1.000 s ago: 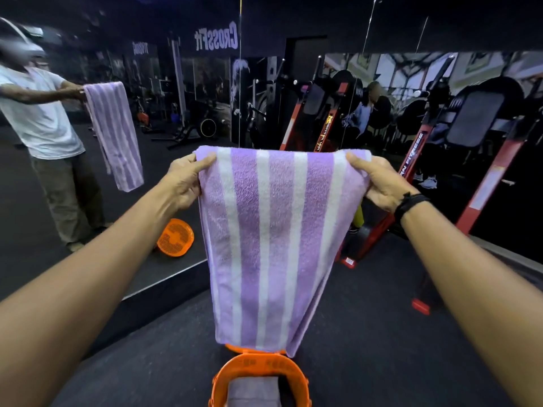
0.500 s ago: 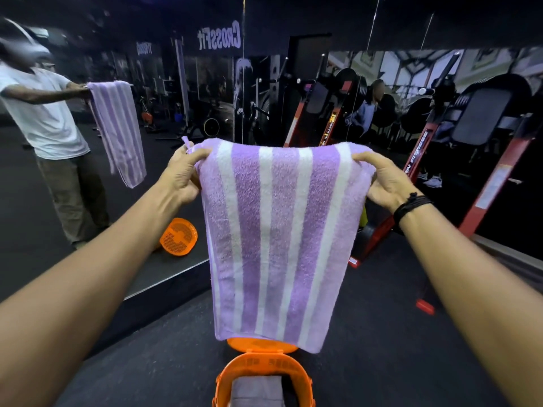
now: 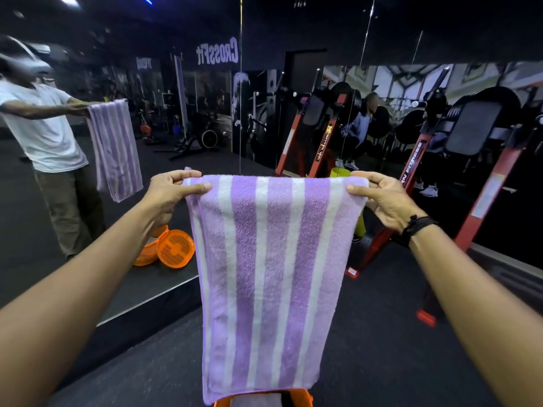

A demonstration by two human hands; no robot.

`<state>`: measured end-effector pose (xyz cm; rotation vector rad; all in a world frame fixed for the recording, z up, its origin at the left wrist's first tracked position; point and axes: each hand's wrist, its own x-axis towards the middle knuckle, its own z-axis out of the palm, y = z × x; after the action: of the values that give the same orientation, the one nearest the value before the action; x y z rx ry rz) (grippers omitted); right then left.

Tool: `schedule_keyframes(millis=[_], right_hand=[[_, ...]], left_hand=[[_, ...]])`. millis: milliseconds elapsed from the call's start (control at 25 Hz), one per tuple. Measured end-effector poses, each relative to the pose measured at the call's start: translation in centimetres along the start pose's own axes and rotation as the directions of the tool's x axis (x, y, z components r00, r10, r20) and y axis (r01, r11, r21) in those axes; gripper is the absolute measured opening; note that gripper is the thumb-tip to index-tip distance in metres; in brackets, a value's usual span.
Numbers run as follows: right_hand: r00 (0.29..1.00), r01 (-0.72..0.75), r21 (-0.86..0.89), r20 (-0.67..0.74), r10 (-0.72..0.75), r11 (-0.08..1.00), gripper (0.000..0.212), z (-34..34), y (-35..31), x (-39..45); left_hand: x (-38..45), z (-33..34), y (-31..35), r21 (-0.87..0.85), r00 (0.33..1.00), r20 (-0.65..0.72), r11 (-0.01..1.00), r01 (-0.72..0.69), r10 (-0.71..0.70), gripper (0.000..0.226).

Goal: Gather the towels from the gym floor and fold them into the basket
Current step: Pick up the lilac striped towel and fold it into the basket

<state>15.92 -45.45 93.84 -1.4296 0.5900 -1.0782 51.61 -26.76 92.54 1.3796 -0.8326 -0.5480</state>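
Towel count: I count one striped towel [image 3: 266, 277] in hand, purple and white, hanging doubled from its top edge; a second piece of purple cloth [image 3: 255, 400] lies in the basket under it, mostly hidden.
Basket count: one orange basket [image 3: 296, 397] on the floor, only its rim showing at the lower frame edge, directly beneath the towel's bottom hem.
Left grip: my left hand [image 3: 169, 191] pinches the towel's upper left corner, thumb on the near face, fingers curled behind it.
Right grip: my right hand [image 3: 382, 198] pinches the upper right corner in the same way; a dark band [image 3: 418, 226] sits on that wrist.
Towel relative to grip: the top edge is stretched level between both hands; the cloth hangs straight down from them, free of the floor [image 3: 382, 333].
Mirror: the wall mirror [image 3: 176, 127] at left shows one person in a white shirt holding one striped towel, plus orange basket reflections near the mirror's base.
Machines: red-framed gym machines [image 3: 484, 201] stand behind the right hand; I cannot give a firm count.
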Motion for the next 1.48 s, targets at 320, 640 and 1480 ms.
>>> schedule_keyframes(millis=[320,640,1480], right_hand=[[0.979,0.155,-0.770,0.039,-0.198,0.619,0.023,-1.9,2.6,0.8],[0.975,0.080,-0.594,0.214,0.061,0.800,0.028,-2.5,-0.9,-0.8],[0.955,-0.292,0.097,0.079,0.286,0.951,0.042,0.7,3.4,-0.7]], left_hand=[[0.9,-1.1,-2.7,0.619,0.961,0.086,0.742,-0.257,0.262,0.015],[0.8,-0.3,0.4,0.309,0.930,0.352,0.925,-0.223,0.107,0.007],[-0.7,2.3,-3.1,-0.224,0.912,0.089,0.884,0.410,-0.401,0.047]])
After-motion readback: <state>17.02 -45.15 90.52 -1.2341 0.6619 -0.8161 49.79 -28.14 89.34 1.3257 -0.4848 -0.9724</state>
